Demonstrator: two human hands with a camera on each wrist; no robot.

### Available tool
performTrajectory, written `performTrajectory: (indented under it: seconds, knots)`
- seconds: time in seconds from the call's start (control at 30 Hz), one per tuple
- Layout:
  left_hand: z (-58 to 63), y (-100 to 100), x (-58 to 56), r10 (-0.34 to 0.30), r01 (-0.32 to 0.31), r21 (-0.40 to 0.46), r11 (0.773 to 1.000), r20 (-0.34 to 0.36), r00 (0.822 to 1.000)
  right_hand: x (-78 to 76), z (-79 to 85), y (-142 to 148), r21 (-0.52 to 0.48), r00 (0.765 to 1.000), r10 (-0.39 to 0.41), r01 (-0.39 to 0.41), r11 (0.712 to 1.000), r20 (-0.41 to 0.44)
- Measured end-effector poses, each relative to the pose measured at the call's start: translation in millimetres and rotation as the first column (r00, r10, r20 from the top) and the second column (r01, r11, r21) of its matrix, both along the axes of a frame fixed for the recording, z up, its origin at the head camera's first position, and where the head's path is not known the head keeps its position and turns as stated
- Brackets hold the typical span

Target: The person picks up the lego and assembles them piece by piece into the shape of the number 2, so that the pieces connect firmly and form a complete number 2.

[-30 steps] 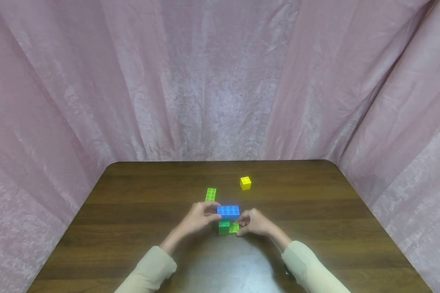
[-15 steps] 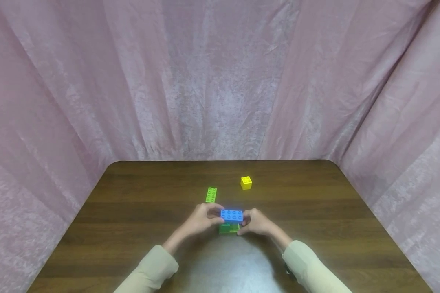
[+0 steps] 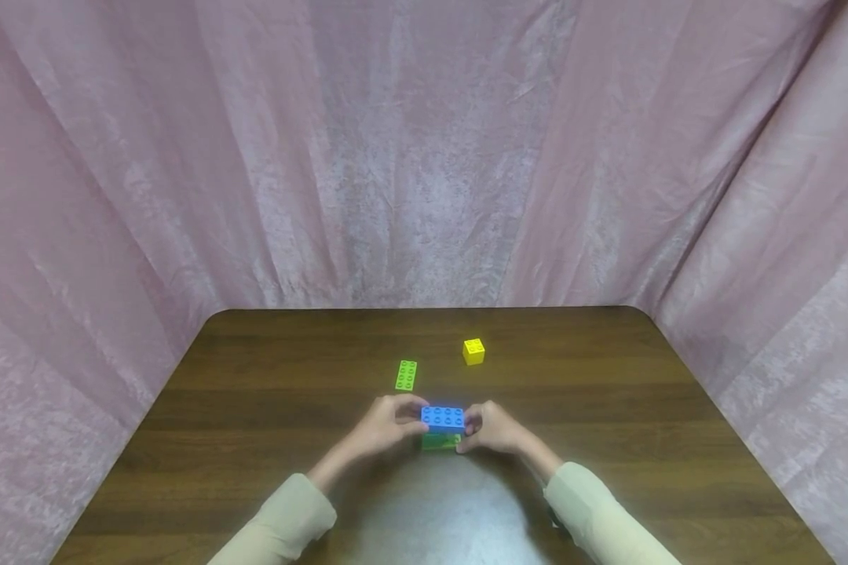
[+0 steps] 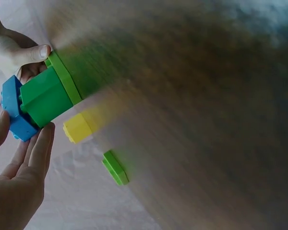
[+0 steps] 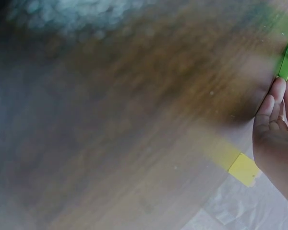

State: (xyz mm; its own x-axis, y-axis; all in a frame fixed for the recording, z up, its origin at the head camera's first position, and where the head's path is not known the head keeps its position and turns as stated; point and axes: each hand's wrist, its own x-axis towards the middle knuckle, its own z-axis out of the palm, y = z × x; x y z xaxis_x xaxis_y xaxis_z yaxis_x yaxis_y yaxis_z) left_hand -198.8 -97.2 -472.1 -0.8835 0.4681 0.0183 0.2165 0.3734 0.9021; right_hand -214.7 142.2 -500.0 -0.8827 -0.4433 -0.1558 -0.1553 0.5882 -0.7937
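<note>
Blue brick [image 3: 443, 418] held; yellow cube [image 3: 473, 351], lime plate [image 3: 406, 375] beyond

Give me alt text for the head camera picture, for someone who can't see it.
A left hand holds a blue rectangular studded plastic brick over a stack of green plastic bricks, which the right hand grips. Beyond, on a brown wooden table, sit a flat light green brick and a yellow cube-shaped brick, before a pink curtain.
</note>
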Motion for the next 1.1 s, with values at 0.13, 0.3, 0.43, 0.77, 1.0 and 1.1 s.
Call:
performTrajectory:
  seconds: [0.13,0.3,0.43,0.77,1.0,1.1]
  knots:
    - [-0.3,-0.7,-0.2,-0.001,0.001,-0.007,1.0,-0.009,1.0,0.5,0.8,-0.1,-0.013,1.0,-0.002,0.003,1.0,0.009]
    - [-0.8,-1.4,0.0,0.002,-0.002,-0.023,1.0,0.004,1.0,1.5,1.5,0.0,-0.022,1.0,0.006,-0.006,1.0,-0.004]
    - [-0.4,-1.6,0.9,0.012,-0.012,-0.023,1.0,0.012,1.0,1.4,1.0,-0.5,-0.03,1.0,0.007,-0.007,1.0,-0.01]
    - [-3.0,-1.5,0.5,0.015,-0.015,-0.035,0.999,0.012,1.0,2.0,-1.2,0.8,-0.032,1.0,0.018,-0.019,0.999,-0.02]
    - [0.1,1.6,0.5,-0.007,0.003,-0.071,0.997,-0.061,0.998,1.2,-0.7,1.5,-0.023,0.999,0.019,-0.019,1.0,-0.03]
    - [-0.6,1.0,1.1,-0.017,0.007,-0.091,0.996,-0.106,0.994,1.3,-0.8,1.0,-0.025,0.999,0.021,-0.021,0.999,-0.027]
